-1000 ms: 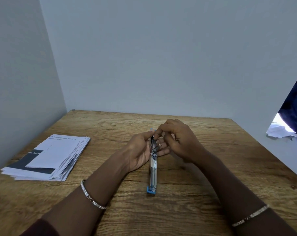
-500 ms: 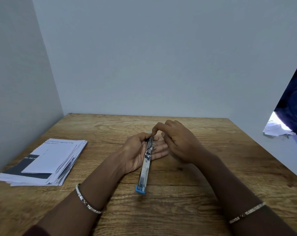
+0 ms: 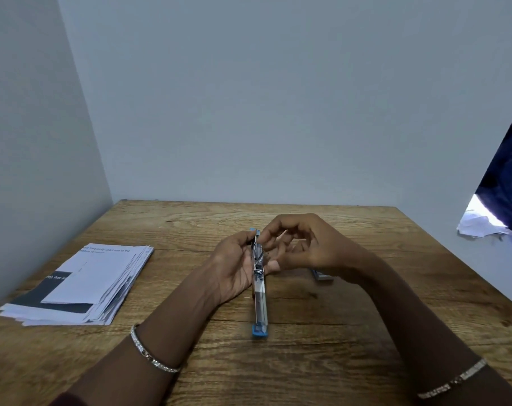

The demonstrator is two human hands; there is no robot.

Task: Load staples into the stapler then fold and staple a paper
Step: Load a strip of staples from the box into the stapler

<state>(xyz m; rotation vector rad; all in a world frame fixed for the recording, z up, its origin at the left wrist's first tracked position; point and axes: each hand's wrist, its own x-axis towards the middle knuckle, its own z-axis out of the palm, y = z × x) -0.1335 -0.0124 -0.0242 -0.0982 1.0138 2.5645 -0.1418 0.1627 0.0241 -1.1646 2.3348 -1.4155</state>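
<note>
stapler [image 3: 260, 300] held by left hand [image 3: 237, 268]; right hand [image 3: 307, 247] curled at its top, grasp unclear.

One head-worn view looks forward and down, close over the table [image 3: 366, 332].

The person is sitting at a wooden surface [image 3: 307, 361], the left hand [image 3: 234, 268] cradling an opened blue and silver stapler [image 3: 260, 303] whose near end is resting on the wood. The right hand [image 3: 310, 247] is hovering at the stapler's far end with its fingers curled and thumb and forefinger closing in; whether they are pinching anything is hard to tell. A small blue-grey object [image 3: 322, 276] is lying under that hand. A stack of papers [image 3: 84, 285] is sitting well off to the left.
</note>
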